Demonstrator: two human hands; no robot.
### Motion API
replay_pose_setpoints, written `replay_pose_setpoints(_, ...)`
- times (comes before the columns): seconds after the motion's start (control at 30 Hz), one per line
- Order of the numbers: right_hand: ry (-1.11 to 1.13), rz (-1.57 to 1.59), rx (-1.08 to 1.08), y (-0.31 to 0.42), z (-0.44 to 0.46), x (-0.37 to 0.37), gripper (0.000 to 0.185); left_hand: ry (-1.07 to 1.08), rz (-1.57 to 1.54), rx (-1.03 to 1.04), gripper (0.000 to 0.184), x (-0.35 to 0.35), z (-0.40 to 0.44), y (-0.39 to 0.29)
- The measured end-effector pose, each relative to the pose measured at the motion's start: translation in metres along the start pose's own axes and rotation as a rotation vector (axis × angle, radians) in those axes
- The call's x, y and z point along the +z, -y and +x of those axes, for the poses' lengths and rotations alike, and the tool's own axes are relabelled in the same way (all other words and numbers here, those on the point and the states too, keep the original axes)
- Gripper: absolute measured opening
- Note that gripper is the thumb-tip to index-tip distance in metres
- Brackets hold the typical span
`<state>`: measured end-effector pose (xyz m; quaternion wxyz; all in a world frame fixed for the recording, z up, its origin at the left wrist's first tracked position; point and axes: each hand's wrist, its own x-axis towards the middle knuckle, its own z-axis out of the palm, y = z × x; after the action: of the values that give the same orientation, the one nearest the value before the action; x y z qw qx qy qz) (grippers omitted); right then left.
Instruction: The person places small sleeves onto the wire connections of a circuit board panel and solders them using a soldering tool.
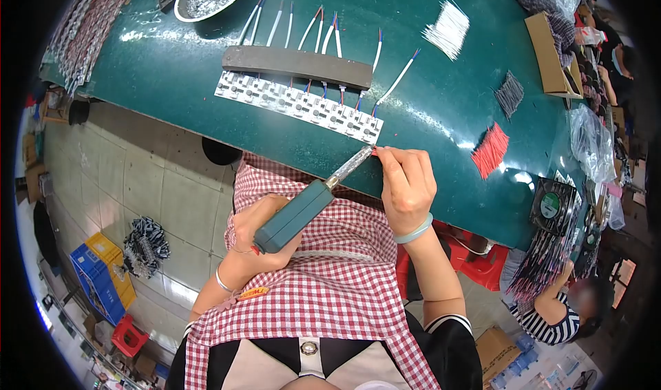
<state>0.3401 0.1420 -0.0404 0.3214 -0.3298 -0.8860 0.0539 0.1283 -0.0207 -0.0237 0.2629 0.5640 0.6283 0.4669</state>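
Matt, plastic-looking handheld tool point(295, 216) with shiny metal barrel point(351, 165); matt bar point(296, 66); glossy tabletop point(420, 114); cloth apron point(330, 297)

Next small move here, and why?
Probably steady the red piece at the corner of the board strip: the right hand pinches it there, and the left hand aims the green-handled iron, tip close beside it.

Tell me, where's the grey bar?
In the head view, the grey bar lies across white wires, just beyond the board on the table, up and left of the right hand.
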Motion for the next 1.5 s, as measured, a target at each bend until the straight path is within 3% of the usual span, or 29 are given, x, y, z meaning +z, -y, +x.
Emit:
replay_pose_setpoints(0.5, -0.014, -0.008, 0.013, 0.002, 0.001, 0.001, 0.029, -0.022, 0.001, 0.016, 0.035, -0.005, -0.005, 0.001)
replay_pose_setpoints(0.8, -0.023, -0.019, 0.007, 0.002, 0.0, 0.0, 0.029, -0.021, -0.018, 0.001, 0.026, 0.003, -0.001, 0.002)
replay_pose_setpoints(1.0, -0.021, -0.024, 0.005, 0.002, 0.001, 0.001, 0.03, -0.002, 0.008, 0.027, 0.031, -0.002, 0.0, 0.001)
replay_pose_setpoints(1.5, -0.107, 0.003, -0.011, 0.009, 0.004, 0.0, 0.03, -0.059, 0.049, 0.029, 0.024, -0.011, -0.004, -0.006)
